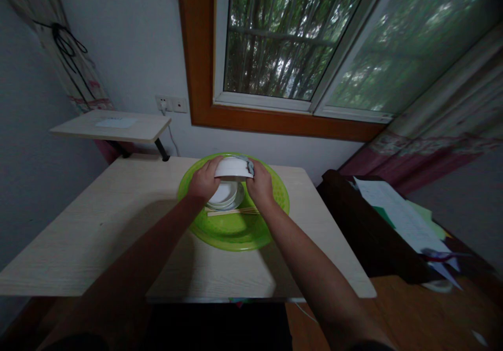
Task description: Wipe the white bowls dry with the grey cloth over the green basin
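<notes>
Both hands hold a white bowl (232,167), tipped over with its rim facing down. My left hand (205,179) is closed on the bowl's left side, and my right hand (260,182) grips the right side. A grey-blue patch (250,168) shows by the right fingers; I cannot tell whether it is cloth or a pattern on the bowl. Just beneath, a stack of white dishes (223,195) sits in a round, bright green tray (231,238). Several light wooden chopsticks (231,211) lie in front of the stack. The bowl partly hides the dishes.
The tray stands on a pale wooden table (129,225). A small raised shelf (118,125) with a paper on it is at the back left. The window (298,42) is behind. A dark brown piece of furniture (353,225) with papers stands to the right.
</notes>
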`<state>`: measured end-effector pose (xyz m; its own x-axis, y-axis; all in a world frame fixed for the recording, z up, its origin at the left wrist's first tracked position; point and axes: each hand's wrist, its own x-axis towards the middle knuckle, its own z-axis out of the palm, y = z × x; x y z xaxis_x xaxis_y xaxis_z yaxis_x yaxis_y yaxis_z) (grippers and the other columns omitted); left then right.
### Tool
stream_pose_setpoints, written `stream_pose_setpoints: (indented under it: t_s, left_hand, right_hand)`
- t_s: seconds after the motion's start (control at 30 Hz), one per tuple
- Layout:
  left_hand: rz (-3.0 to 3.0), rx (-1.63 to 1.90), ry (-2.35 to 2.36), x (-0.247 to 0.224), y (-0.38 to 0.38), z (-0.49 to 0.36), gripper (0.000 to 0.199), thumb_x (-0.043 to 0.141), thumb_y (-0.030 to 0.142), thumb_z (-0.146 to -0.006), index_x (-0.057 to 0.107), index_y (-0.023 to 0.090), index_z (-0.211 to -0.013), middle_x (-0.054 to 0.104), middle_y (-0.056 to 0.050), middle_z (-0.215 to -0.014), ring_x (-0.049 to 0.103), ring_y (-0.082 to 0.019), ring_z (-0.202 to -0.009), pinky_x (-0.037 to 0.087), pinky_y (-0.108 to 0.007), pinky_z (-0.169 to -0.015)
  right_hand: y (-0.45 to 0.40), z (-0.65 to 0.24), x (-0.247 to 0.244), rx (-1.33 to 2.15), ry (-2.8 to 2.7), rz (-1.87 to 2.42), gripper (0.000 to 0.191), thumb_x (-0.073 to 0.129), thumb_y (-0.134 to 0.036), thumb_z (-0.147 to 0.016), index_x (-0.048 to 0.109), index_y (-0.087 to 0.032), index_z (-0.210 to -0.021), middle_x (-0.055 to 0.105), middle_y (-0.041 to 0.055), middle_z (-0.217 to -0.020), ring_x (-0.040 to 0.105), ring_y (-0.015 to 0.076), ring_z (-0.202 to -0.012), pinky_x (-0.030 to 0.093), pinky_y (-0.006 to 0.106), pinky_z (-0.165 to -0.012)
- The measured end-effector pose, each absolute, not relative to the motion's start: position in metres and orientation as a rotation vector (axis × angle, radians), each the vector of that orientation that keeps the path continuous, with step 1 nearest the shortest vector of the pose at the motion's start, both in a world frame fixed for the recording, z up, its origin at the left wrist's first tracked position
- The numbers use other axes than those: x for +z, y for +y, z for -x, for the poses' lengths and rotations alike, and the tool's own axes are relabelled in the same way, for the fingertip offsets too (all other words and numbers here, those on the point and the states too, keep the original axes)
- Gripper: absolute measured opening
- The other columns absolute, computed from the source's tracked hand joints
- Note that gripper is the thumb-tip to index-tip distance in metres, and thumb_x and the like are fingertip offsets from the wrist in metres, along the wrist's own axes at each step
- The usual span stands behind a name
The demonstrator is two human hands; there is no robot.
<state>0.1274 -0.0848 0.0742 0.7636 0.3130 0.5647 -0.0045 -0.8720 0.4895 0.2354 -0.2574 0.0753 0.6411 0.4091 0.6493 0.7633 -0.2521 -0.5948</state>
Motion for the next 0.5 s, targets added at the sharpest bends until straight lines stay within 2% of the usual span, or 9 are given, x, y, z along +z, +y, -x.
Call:
stream_pose_setpoints:
  t_s: [0.13, 0.23, 0.37, 0.5]
  left_hand:
    - [-2.394, 0.917, 0.260, 0.073, -0.087, -0.131, 0.050, 0.055, 0.021, -0.089, 0.058, 0.020, -0.138, 0.070, -0.011, -0.130, 0.066, -0.025, -0.120, 0.049, -0.039, -0.109]
    - [-2.364, 0.826, 0.277, 0.072, -0.088, -0.132, 0.048, 0.055, 0.025, -0.090, 0.057, 0.019, -0.138, 0.074, -0.011, -0.122, 0.070, -0.027, -0.112, 0.053, -0.040, -0.102]
    - [-2.299, 0.829, 0.278, 0.071, -0.086, -0.133, 0.047, 0.057, 0.019, -0.086, 0.060, 0.020, -0.133, 0.076, -0.009, -0.113, 0.071, -0.026, -0.105, 0.055, -0.037, -0.096]
    - [-2.280, 0.853, 0.278, 0.071, -0.083, -0.132, 0.050, 0.054, 0.013, -0.082, 0.062, 0.021, -0.131, 0.076, -0.008, -0.111, 0.071, -0.025, -0.104, 0.055, -0.036, -0.095]
  right_hand:
    - [-0.253, -0.244, 0.066, -0.371, -0.748, 1.815, 0.020, 0.050, -0.024, -0.087, 0.069, -0.021, -0.093, 0.075, 0.0085, -0.092, 0.066, 0.0263, -0.085, 0.056, 0.040, -0.084]
    - [-0.251, -0.248, 0.062, -0.326, -0.709, 1.800, 0.016, 0.052, -0.029, -0.088, 0.067, -0.022, -0.086, 0.073, 0.0070, -0.086, 0.065, 0.0251, -0.079, 0.056, 0.038, -0.079]
    - [-0.251, -0.246, 0.062, -0.375, -0.818, 1.846, 0.017, 0.052, -0.026, -0.088, 0.068, -0.021, -0.092, 0.073, 0.0087, -0.091, 0.066, 0.0266, -0.085, 0.055, 0.040, -0.085]
    - [-0.254, -0.241, 0.067, -0.461, -0.922, 1.891, 0.031, 0.052, -0.019, -0.084, 0.068, -0.018, -0.111, 0.073, 0.0137, -0.108, 0.067, 0.0309, -0.101, 0.053, 0.044, -0.094]
